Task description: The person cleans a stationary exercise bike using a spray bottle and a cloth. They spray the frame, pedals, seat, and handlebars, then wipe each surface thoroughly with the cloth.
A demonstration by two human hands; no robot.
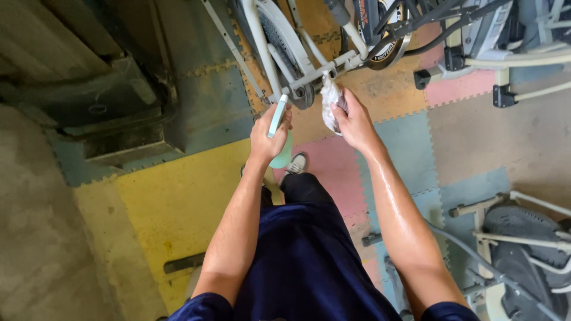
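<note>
White cloth [329, 101] clenched in right hand [355, 122] against bike frame [309, 74]; left hand [269, 134] grips spray bottle [278, 128]

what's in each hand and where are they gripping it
Left hand grips a pale green spray bottle around its neck; right hand clutches a bunched white cloth.

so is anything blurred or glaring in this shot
Head view: daylight falls from the right, leaving a sheen on the right forearm; the left wall is in dim shadow; the white cloth in the right hand looks slightly soft; wide-angle bending shows at the edges.
</note>
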